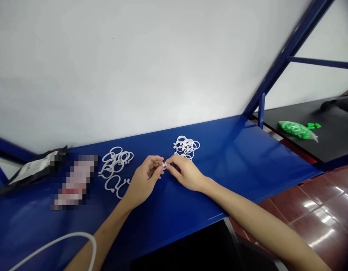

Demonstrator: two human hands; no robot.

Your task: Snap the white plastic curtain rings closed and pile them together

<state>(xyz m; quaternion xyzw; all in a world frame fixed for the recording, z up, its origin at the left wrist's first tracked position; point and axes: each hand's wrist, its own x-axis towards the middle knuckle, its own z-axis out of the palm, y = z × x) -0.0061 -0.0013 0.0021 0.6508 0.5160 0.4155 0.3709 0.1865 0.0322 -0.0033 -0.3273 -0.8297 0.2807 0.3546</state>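
Nearest, a white cable (pixel 78 234) is looped at the lower left. Beyond it, a small white piece (pixel 164 165), largely hidden, is pinched between the left hand (pixel 144 180) and the right hand (pixel 187 174) above the blue table (pixel 224 154); both hands are partly curled, their tips nearly closed upon it. Apparently, a fine two-handed adjustment of this piece is in hand; steadying on one side and small, careful pressure on the other would be called for. White rings (pixel 114 164) are spread beside the left hand; a second ring cluster (pixel 187 145) is placed just past the right. Farthest off, a bag of green pieces (pixel 295 130) is laid on a black table (pixel 329 141).
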